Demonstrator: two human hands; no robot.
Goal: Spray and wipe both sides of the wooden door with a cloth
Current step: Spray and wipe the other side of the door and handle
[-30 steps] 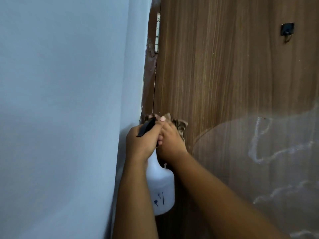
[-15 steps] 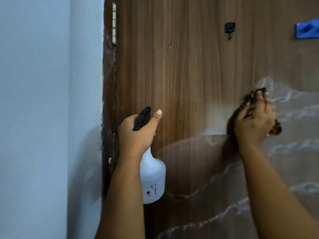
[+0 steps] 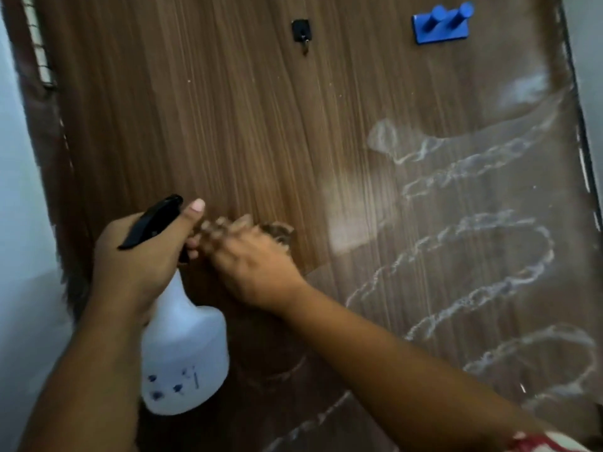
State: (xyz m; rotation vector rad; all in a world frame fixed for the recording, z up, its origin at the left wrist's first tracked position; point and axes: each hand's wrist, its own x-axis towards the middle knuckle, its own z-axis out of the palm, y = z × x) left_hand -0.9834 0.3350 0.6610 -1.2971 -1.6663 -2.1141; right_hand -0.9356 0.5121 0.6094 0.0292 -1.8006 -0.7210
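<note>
The wooden door (image 3: 248, 125) fills the view, with white foamy wipe streaks (image 3: 473, 243) across its right half. My left hand (image 3: 140, 256) grips the neck of a white spray bottle (image 3: 184, 353) with a black trigger head (image 3: 153, 220), thumb up, close to the door's left part. My right hand (image 3: 251, 262) presses a brown cloth (image 3: 277, 231) against the door just right of the bottle; its fingers are motion-blurred and most of the cloth is hidden under the hand.
A small black hook (image 3: 301, 32) and a blue double-peg hanger (image 3: 440, 22) are fixed high on the door. The hinge (image 3: 37, 44) and door frame run down the left beside a pale wall (image 3: 19, 256). The door's right edge (image 3: 584, 151) meets another pale wall.
My right hand swept the cloth from the door's right side back left to beside the bottle. The view shifted right, showing more of the door and its right edge.
</note>
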